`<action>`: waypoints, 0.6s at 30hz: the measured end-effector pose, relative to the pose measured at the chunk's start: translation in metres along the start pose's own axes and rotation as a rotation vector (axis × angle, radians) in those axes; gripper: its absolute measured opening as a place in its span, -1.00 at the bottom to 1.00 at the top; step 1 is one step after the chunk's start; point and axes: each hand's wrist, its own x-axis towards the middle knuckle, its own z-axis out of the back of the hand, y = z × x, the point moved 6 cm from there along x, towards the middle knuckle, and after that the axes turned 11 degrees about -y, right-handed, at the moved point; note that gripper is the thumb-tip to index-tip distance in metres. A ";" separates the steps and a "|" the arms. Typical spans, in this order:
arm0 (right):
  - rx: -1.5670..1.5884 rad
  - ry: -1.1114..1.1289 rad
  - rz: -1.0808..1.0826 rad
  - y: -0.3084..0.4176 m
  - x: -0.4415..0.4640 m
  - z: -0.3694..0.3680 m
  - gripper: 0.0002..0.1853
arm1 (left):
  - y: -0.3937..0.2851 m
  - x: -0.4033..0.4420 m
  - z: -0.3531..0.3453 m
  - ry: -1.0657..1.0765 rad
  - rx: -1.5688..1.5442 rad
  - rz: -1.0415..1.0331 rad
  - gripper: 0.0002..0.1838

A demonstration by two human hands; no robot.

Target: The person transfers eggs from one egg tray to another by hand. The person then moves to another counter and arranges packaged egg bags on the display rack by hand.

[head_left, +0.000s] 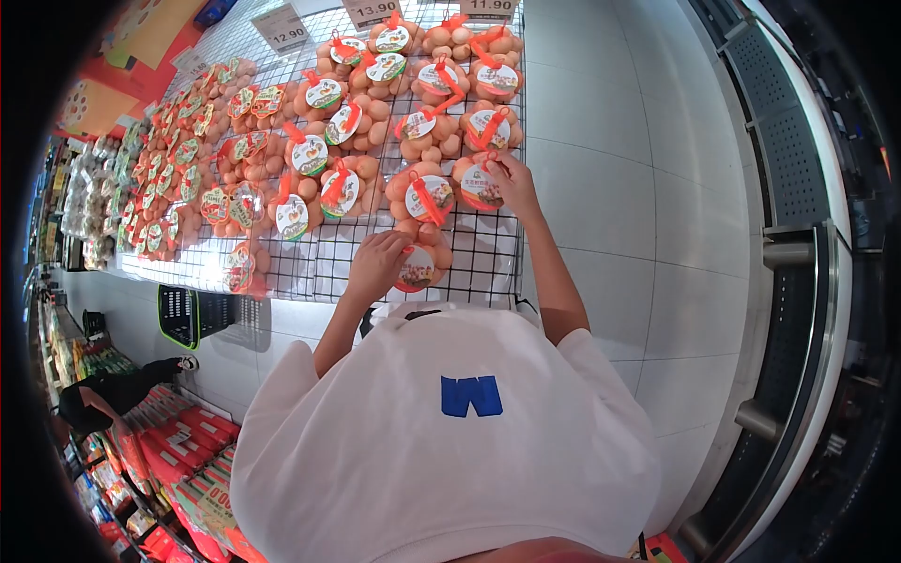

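Net bags of brown eggs with round white labels and red ties lie in rows on a wire-grid display. My left hand (378,265) is closed on the left side of the nearest net bag of eggs (418,266), its fingers curled over the eggs. At the grid's right edge, my right hand (516,188) pinches the upper right of another net bag of eggs (477,188); its fingertips are partly hidden. Between the two sits a third egg bag (428,197), its red tie draped across the label.
Price signs (282,30) stand along the far side of the wire rack (488,253). A black basket with a green rim (178,317) is on the floor at left, near a person in dark clothes (122,394). Grey floor tiles (601,216) and a dark fixture (788,357) lie to the right.
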 end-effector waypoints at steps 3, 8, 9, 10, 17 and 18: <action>-0.018 0.049 -0.266 -0.010 -0.005 0.005 -0.82 | 0.001 0.000 -0.002 -0.003 -0.001 -0.011 -0.83; 0.077 0.051 -0.178 -0.018 -0.005 0.010 -0.81 | -0.001 0.000 -0.001 -0.015 0.005 -0.014 -0.83; 0.075 0.049 -0.180 -0.020 -0.006 0.011 -0.81 | -0.002 0.000 0.000 -0.013 -0.001 -0.013 -0.82; 0.111 0.036 -0.197 -0.020 -0.006 0.010 -0.81 | -0.002 0.001 0.001 -0.011 -0.006 -0.013 -0.82; 0.115 -0.054 -0.222 -0.025 -0.014 0.008 -0.80 | -0.002 0.001 0.002 -0.045 -0.016 -0.049 -0.82; 0.115 -0.054 -0.222 -0.026 -0.016 0.008 -0.80 | 0.000 0.001 0.001 -0.024 -0.026 -0.024 -0.80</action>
